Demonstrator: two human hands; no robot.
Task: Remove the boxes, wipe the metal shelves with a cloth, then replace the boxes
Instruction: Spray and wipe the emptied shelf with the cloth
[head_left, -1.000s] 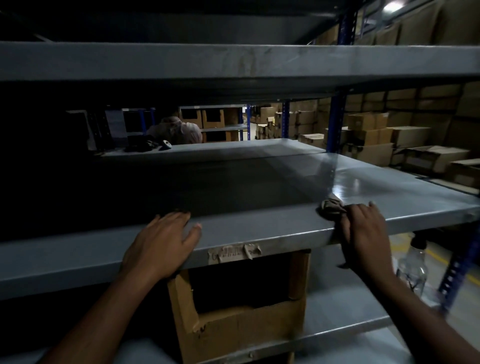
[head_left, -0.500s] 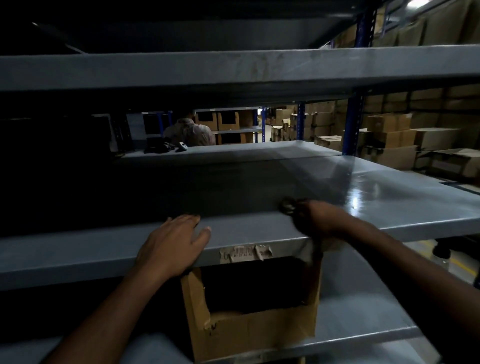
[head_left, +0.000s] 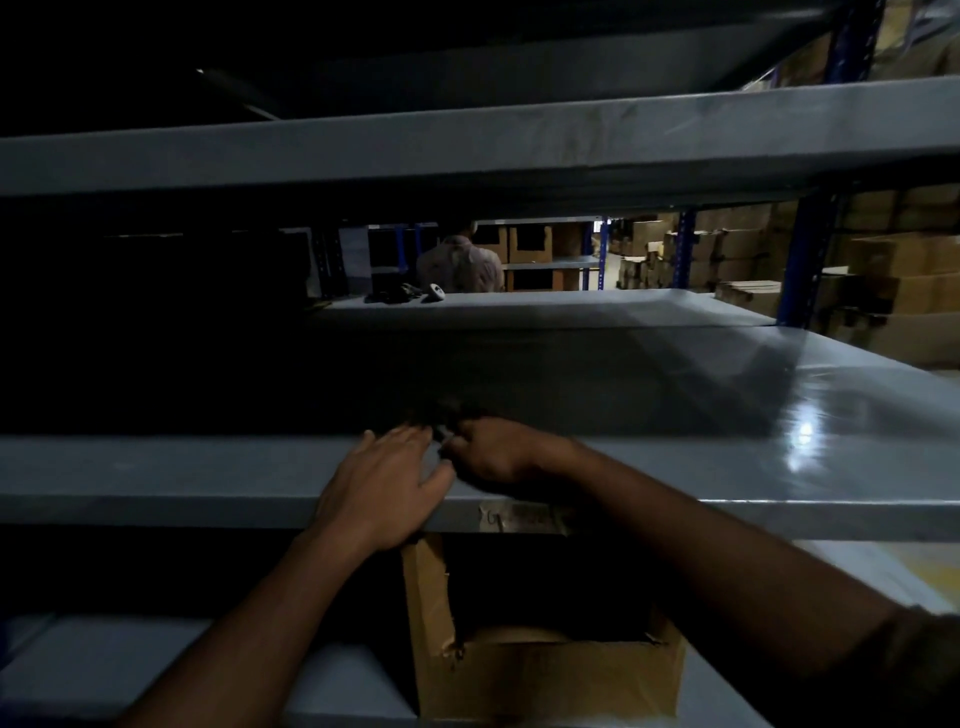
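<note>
Head view: right grip (head_left: 493, 449) presses cloth (head_left: 441, 415) beside left hand (head_left: 382, 488).

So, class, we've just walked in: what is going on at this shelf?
A person is wiping a grey metal shelf in a dim storeroom. The right hand has its grip on a dark cloth, hard to make out in the shadow, near the shelf's front edge. The left hand rests flat on that edge beside it. An open cardboard box sits on the shelf below.
</note>
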